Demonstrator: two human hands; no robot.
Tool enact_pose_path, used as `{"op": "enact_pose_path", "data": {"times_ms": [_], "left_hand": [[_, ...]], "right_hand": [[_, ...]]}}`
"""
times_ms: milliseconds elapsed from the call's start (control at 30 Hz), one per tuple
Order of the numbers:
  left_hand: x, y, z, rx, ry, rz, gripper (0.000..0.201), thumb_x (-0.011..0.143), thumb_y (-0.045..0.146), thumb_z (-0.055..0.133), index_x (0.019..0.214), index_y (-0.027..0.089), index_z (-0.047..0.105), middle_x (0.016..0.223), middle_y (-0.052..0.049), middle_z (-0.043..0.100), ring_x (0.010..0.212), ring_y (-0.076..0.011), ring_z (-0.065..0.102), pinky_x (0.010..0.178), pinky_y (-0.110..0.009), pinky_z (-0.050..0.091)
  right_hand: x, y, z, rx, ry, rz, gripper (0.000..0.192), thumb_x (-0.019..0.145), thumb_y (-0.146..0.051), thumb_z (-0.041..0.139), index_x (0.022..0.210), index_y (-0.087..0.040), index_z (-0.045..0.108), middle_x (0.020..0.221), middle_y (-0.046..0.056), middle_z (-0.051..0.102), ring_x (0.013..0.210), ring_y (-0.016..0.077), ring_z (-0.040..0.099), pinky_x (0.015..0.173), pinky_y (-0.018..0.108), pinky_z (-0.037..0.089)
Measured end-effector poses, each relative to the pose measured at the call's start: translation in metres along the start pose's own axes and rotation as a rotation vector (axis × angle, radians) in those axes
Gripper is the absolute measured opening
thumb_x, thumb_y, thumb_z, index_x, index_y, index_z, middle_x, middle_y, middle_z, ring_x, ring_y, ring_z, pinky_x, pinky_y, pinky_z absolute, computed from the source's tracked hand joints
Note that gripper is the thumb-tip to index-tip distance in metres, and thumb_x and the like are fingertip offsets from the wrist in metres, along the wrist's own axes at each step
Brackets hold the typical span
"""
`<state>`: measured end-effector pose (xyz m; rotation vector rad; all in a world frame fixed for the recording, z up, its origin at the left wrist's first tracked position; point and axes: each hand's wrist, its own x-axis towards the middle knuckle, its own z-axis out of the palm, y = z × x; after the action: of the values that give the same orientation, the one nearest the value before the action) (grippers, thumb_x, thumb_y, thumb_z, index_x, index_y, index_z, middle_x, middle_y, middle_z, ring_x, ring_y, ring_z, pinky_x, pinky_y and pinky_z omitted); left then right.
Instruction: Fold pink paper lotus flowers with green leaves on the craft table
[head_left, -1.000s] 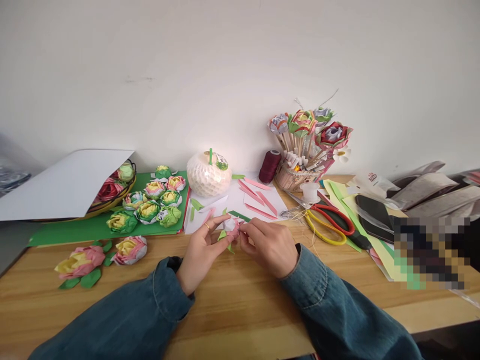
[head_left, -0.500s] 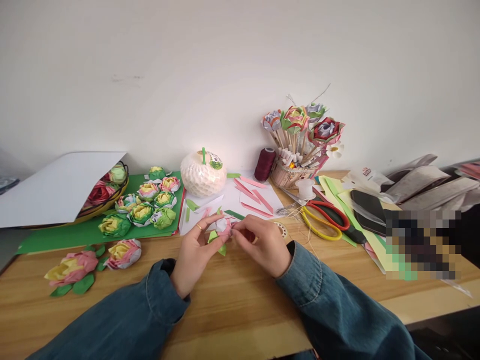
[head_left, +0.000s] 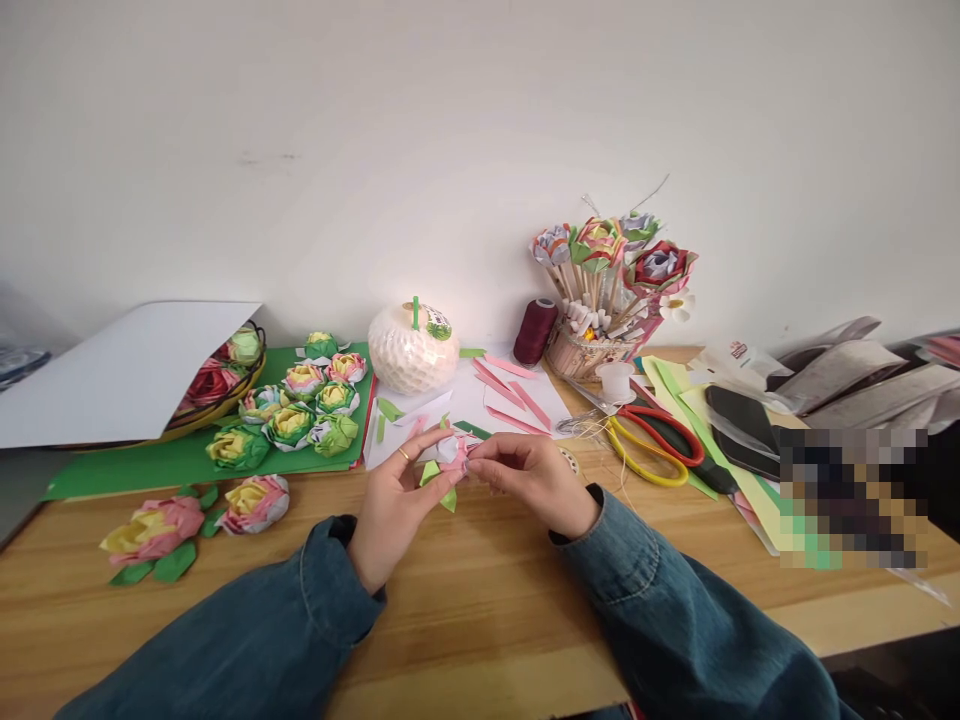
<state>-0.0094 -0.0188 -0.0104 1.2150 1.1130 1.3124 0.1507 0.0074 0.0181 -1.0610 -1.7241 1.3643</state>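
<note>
- Currently, a small paper flower [head_left: 454, 455] is held off the tabletop [head_left: 480, 590], above its middle, nearer the far edge.
- Left hand [head_left: 394, 500]: fingers pinched on the flower's left side, green leaf tips seen hanging below it.
- Right hand [head_left: 536, 480]: fingertips closed on the flower's right side, seemingly working a petal fold; exact contact cannot be resolved.
- Judgement: a light, even pinch is best kept at the base while single petals are teased out; thin paper is likely torn or creased by hard pulls.
- Judgement: forearms are better braced on the near edge for steadier fine work.
- Left far part: a green sheet [head_left: 150, 465] carrying finished flowers [head_left: 300, 415], a basket [head_left: 217, 385] half covered by a white card [head_left: 120, 370].
- Near left edge: two pink flowers [head_left: 195, 515] with leaves.
- Far middle: a netted fruit [head_left: 414, 350], pink strips [head_left: 517, 400] on white paper, a maroon spool [head_left: 534, 332].
- Far right: stemmed flowers in a holder [head_left: 607, 300], scissors [head_left: 652, 450], paper sheets and bags toward the right edge.
- Surface: light wood, flat. Room: plain white wall behind.
</note>
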Motion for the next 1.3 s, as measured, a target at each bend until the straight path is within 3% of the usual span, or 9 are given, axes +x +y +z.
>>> {"op": "enact_pose_path", "data": {"times_ms": [233, 433, 567, 767, 1000, 1300], "left_hand": [[0.000, 0.002, 0.000, -0.005, -0.009, -0.017, 0.036, 0.067, 0.029, 0.069, 0.101, 0.021, 0.060, 0.118, -0.004, 0.056, 0.121, -0.0232, 0.038, 0.105, -0.036, 0.026], [0.000, 0.001, 0.000, -0.021, -0.017, -0.004, 0.036, 0.068, 0.028, 0.068, 0.102, 0.020, 0.059, 0.114, -0.005, 0.058, 0.117, -0.0231, 0.043, 0.099, -0.034, 0.036], [0.000, -0.001, 0.000, -0.008, -0.022, -0.005, 0.037, 0.067, 0.029, 0.068, 0.101, 0.019, 0.059, 0.117, -0.005, 0.056, 0.116, -0.0228, 0.044, 0.098, -0.034, 0.038], [0.001, -0.003, 0.000, 0.083, 0.020, -0.023, 0.037, 0.064, 0.033, 0.068, 0.098, 0.021, 0.062, 0.121, -0.003, 0.054, 0.121, -0.0206, 0.039, 0.106, -0.033, 0.028], [0.000, -0.004, 0.001, 0.126, 0.039, -0.033, 0.043, 0.061, 0.037, 0.069, 0.101, 0.021, 0.062, 0.123, -0.004, 0.052, 0.122, -0.0238, 0.037, 0.104, -0.036, 0.032], [-0.001, 0.001, 0.002, 0.063, 0.069, -0.070, 0.043, 0.061, 0.036, 0.070, 0.101, 0.021, 0.062, 0.126, -0.005, 0.049, 0.119, -0.0208, 0.041, 0.102, -0.031, 0.034]], "right_hand": [[-0.002, -0.002, 0.001, -0.075, -0.012, -0.019, 0.025, 0.079, -0.037, 0.051, 0.074, -0.013, 0.059, 0.059, -0.001, 0.053, 0.048, 0.0076, 0.045, 0.047, 0.021, 0.037], [-0.004, 0.001, 0.002, -0.491, 0.064, -0.324, 0.019, 0.083, -0.021, 0.044, 0.071, -0.015, 0.057, 0.059, -0.001, 0.052, 0.052, 0.0081, 0.045, 0.051, 0.020, 0.036], [-0.004, 0.004, 0.003, -0.625, 0.115, -0.458, 0.012, 0.076, -0.013, 0.047, 0.070, -0.014, 0.058, 0.059, -0.001, 0.050, 0.050, 0.0075, 0.044, 0.050, 0.019, 0.036], [-0.003, 0.006, 0.004, -0.585, 0.103, -0.432, 0.011, 0.072, -0.010, 0.051, 0.072, -0.015, 0.062, 0.059, -0.002, 0.053, 0.050, 0.0066, 0.044, 0.049, 0.017, 0.035], [-0.001, 0.011, 0.006, -0.477, 0.166, -0.307, 0.012, 0.075, -0.017, 0.054, 0.066, -0.013, 0.061, 0.055, -0.002, 0.054, 0.047, 0.0057, 0.041, 0.045, 0.016, 0.033], [0.001, 0.011, 0.005, -0.405, 0.158, -0.275, 0.012, 0.065, -0.007, 0.053, 0.068, -0.012, 0.063, 0.054, -0.003, 0.052, 0.046, 0.0050, 0.041, 0.045, 0.015, 0.034]]}}
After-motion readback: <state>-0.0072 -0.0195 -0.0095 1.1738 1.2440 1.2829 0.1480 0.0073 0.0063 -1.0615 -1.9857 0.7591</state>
